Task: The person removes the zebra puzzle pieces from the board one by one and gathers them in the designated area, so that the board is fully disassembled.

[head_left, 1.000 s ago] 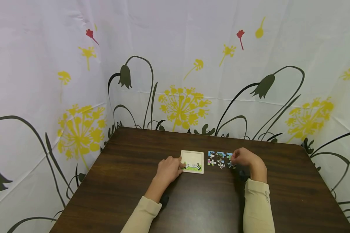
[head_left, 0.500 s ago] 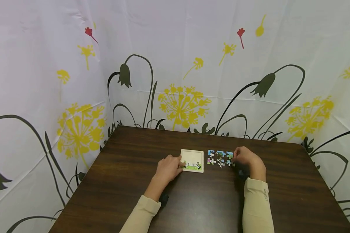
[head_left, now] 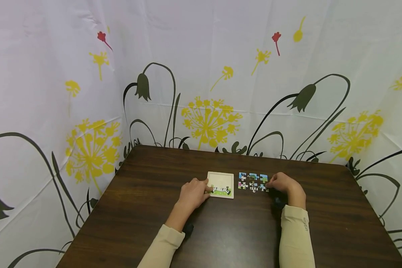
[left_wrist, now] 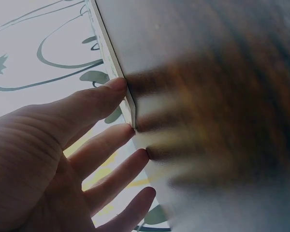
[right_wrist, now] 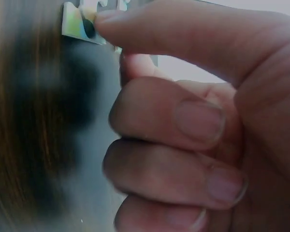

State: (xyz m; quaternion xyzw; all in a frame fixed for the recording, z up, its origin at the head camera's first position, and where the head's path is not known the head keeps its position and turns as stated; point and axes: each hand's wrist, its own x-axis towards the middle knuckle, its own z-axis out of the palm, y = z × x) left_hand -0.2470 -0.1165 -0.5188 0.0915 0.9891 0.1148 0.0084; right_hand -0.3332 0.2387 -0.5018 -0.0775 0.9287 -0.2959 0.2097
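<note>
The lower-right puzzle piece [head_left: 264, 188] lies on the counter [head_left: 221, 230], at the near right corner of two loose rows of three. The right hand [head_left: 285, 184] pinches its outer edge between thumb and index finger, the other fingers curled into the palm. Compared with a second ago, those fingertips cover less of the piece and the hand sits lower beside it; this looks like a small adjustment of its place in the row.

The other pieces, such as the upper-left piece [head_left: 242, 176], look unmoved. Just left of the rows is the wooden board [head_left: 220, 180], its upper part bare, so the pieces seem yet to be fitted. The left hand [head_left: 193, 193] stays at its left edge, fingers loosely extended, touching rather than gripping.
</note>
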